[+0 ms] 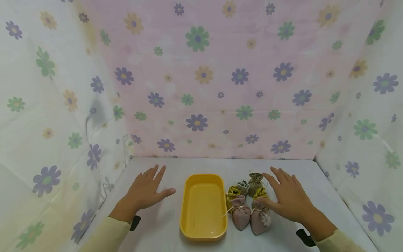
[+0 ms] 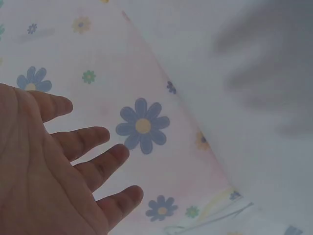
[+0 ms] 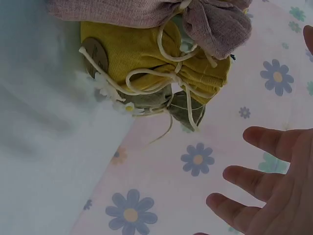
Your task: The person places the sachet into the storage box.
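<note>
Now both hands lie flat on the white bench, fingers spread and holding nothing. Left hand point(image 1: 148, 190) rests apart from the left side of the empty yellow tray point(image 1: 203, 207), which sits near the front edge. Right hand point(image 1: 288, 197) lies just beside a cluster of small drawstring pouches point(image 1: 248, 203), thumb touching the pink pouch point(image 1: 260, 217) right of the tray.

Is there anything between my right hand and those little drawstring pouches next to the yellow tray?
Nothing visible. The right hand hovers open right beside the pouches, thumb nearly at the nearest one. The yellow tray lies beyond them, to their left.
</note>
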The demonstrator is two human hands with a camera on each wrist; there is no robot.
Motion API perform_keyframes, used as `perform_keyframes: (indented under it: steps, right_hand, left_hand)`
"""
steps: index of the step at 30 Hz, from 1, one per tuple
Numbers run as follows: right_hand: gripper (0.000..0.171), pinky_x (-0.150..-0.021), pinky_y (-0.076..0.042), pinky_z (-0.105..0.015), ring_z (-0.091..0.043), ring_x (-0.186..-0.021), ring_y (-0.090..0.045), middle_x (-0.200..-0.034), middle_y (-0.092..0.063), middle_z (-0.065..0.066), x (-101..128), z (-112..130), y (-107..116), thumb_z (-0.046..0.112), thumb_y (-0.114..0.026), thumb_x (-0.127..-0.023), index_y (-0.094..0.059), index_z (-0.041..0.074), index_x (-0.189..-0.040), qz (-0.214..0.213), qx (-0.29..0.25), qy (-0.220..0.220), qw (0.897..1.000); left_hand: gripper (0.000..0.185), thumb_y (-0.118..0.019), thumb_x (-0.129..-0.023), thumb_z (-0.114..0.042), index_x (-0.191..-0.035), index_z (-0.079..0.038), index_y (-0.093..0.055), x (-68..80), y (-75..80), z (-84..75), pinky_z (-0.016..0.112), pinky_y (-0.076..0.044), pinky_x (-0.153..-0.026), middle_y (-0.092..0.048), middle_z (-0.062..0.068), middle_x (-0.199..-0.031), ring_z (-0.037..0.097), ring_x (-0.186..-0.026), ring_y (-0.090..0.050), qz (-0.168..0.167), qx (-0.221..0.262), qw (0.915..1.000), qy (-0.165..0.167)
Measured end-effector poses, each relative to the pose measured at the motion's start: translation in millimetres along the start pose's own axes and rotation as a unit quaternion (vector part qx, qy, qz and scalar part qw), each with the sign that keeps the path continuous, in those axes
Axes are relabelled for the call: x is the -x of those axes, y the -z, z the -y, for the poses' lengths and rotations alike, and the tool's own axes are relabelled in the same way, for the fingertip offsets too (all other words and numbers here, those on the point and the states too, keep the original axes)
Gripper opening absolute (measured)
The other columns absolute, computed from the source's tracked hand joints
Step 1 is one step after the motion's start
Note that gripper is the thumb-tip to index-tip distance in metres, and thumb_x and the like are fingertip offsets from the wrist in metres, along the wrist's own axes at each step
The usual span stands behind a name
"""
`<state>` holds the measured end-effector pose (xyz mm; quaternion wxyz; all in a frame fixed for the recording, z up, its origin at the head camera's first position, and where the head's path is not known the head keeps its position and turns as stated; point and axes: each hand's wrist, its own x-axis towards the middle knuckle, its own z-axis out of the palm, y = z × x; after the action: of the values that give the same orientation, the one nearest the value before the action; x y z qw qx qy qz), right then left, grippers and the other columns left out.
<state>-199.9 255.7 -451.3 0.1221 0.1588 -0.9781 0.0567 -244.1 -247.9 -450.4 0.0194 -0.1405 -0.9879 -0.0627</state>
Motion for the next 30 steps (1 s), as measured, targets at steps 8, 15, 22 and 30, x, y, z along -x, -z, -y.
perform_keyframes:
  steps: [8,15,22,30]
  right_hand:
    - [0.093,-0.098,-0.049,-0.069,-0.04,-0.131,-0.054,-0.145,-0.057,-0.012,-2.7,16.1,-5.8,0.086,-0.048,-0.088,-0.055,0.016,-0.148,-0.003,-0.02,0.013,1.0]
    - [0.079,-0.094,-0.052,-0.063,-0.032,-0.12,-0.06,-0.132,-0.065,-0.003,-4.8,27.1,-13.9,0.08,-0.055,-0.089,-0.062,0.02,-0.139,-0.001,-0.045,0.019,0.999]
    - [0.058,-0.093,-0.053,-0.055,-0.021,-0.112,-0.059,-0.122,-0.07,0.007,-7.1,38.6,-23.4,0.068,-0.069,-0.088,-0.07,0.024,-0.126,-0.028,-0.084,0.03,0.996]
    - [0.05,-0.094,-0.049,-0.05,-0.007,-0.098,-0.052,-0.104,-0.069,0.02,-8.8,47.2,-32.3,0.071,-0.07,-0.086,-0.074,0.03,-0.114,-0.02,-0.101,0.023,0.994]
  left_hand:
    - [0.107,-0.04,-0.087,-0.09,-0.164,-0.016,-0.03,-2.6,-17.7,-7.3,0.07,-0.039,-0.113,-0.042,0.016,-0.162,0.044,-0.143,-0.044,0.013,0.051,0.9986,0.01]
    - [0.096,-0.051,-0.089,-0.082,-0.157,-0.015,-0.041,-6.4,-33.2,-15.8,0.068,-0.041,-0.112,-0.043,0.014,-0.161,0.039,-0.144,-0.044,0.043,0.126,0.99,0.046]
    - [0.084,-0.056,-0.093,-0.073,-0.155,-0.018,-0.043,-12.9,-58.0,-20.0,0.064,-0.048,-0.108,-0.051,0.013,-0.154,0.034,-0.132,-0.057,0.058,0.218,0.972,0.067]
    - [0.073,-0.066,-0.096,-0.057,-0.152,-0.014,-0.047,-21.5,-76.1,-27.8,0.047,-0.062,-0.088,-0.061,0.01,-0.139,0.022,-0.111,-0.063,0.048,0.33,0.9408,0.061]
